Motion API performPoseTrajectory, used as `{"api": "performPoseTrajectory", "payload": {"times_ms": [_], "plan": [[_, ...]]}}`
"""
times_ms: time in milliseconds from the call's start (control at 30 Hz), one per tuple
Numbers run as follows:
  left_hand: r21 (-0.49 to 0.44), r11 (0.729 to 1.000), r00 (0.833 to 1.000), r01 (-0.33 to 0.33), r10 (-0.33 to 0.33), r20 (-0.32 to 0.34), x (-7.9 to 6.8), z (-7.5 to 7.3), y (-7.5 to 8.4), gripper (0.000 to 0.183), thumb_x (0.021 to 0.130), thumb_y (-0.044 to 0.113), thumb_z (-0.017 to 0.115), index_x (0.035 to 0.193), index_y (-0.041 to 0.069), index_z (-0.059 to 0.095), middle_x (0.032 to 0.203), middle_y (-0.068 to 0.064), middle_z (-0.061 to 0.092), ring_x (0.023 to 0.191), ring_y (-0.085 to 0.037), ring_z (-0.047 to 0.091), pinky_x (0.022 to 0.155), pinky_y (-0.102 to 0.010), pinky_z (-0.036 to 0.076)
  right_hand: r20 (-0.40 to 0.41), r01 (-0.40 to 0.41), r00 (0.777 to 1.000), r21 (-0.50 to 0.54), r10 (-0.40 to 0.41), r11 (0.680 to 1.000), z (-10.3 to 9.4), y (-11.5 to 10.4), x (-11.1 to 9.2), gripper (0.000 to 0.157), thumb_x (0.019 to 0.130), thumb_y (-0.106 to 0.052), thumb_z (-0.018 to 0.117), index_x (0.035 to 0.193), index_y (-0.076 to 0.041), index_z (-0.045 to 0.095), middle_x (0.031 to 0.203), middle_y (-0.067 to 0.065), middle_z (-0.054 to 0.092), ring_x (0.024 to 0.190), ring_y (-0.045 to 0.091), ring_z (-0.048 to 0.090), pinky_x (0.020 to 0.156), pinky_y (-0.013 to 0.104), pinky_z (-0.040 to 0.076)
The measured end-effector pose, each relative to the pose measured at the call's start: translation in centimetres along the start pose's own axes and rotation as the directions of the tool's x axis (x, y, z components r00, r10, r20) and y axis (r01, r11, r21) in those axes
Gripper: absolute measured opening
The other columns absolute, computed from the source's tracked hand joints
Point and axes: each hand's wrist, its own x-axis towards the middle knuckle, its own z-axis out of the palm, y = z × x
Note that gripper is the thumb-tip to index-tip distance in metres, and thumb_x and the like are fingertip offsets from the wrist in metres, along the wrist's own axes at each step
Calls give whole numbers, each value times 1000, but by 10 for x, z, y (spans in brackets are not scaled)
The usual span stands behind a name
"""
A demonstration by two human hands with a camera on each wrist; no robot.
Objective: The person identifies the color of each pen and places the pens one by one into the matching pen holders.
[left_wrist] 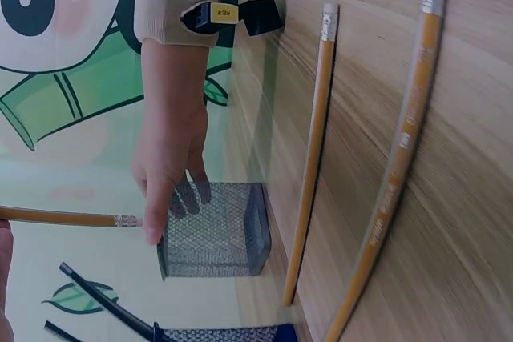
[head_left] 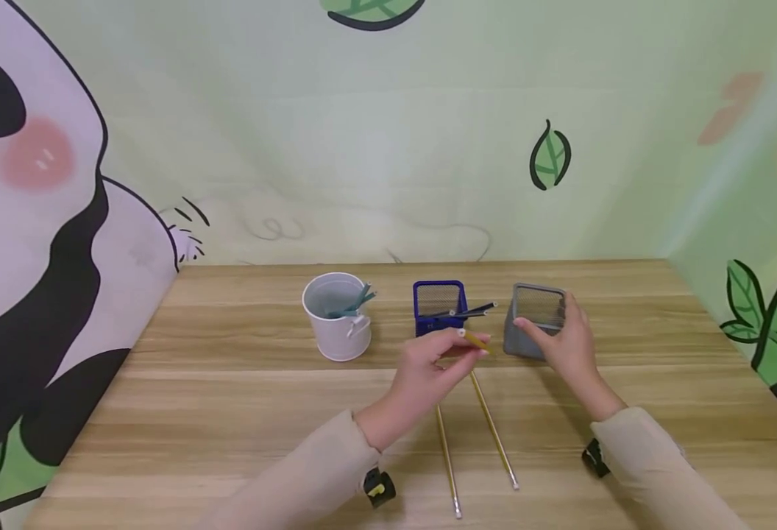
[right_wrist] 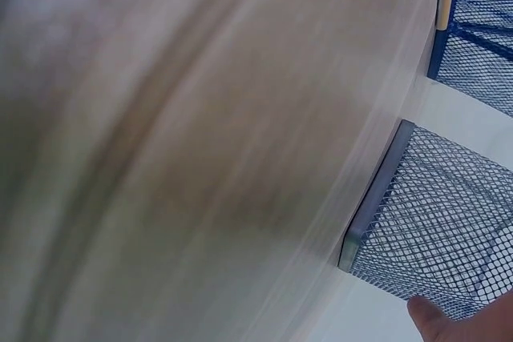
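My left hand point(head_left: 421, 372) pinches a yellow pencil point(head_left: 476, 341) between thumb and fingertips. In the left wrist view, that pencil point(left_wrist: 72, 218) lies level, its eraser end near my right thumb. My right hand point(head_left: 572, 346) grips a grey mesh pen holder point(head_left: 522, 340) that stands upright on the table, thumb on one side and fingers on the other. Only a thumb tip point(right_wrist: 429, 314) and part of that hand enter the right wrist view, beside the grey mesh. Two more yellow pencils, one on the left point(head_left: 448, 460) and one on the right point(head_left: 493, 430), lie on the table.
Left of the grey holder stands a blue mesh pen holder point(head_left: 421, 325) with dark pencils leaning in it. Farther left is a white bucket point(head_left: 341, 340) holding several teal pencils point(head_left: 362, 297). The wooden table point(head_left: 229, 412) ends at a printed backdrop point(head_left: 362, 162).
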Motion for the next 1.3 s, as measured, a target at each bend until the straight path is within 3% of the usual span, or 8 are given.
{"api": "performPoseTrajectory", "payload": {"times_ms": [367,767,1033,1300], "plan": [[23,1000,998,20,-19,-60,14,12,0,4,81,-7,68,84,-5,65,93,-19,72,80,-23,71,69,-15,55,-12,0,1000,5,0,1000,2,2,3,100,83,-39,71,148,9,12,145,37,25,133,48,29,110,57,29],[-61,995,986,74,-82,-142,25,26,1,15,86,-3,65,100,-7,67,100,-21,70,80,-24,71,67,-26,59,-8,25,1000,1,-25,1000,1,3,3,93,86,-28,71,146,12,12,144,39,25,131,51,31,108,59,31],[22,1000,992,11,-8,-127,29,37,-8,14,84,-3,66,97,-7,68,99,-19,71,87,-25,70,76,-16,54,-14,52,999,-1,-52,999,4,2,3,93,84,-23,73,145,14,13,144,40,25,132,51,29,109,59,29],[111,991,990,-79,91,-108,35,51,-14,15,82,-6,68,97,-5,69,94,-16,72,82,-19,70,76,-9,51,7,35,999,10,-35,999,2,4,3,88,87,-17,68,146,14,10,144,40,23,132,53,28,108,60,30]]}}
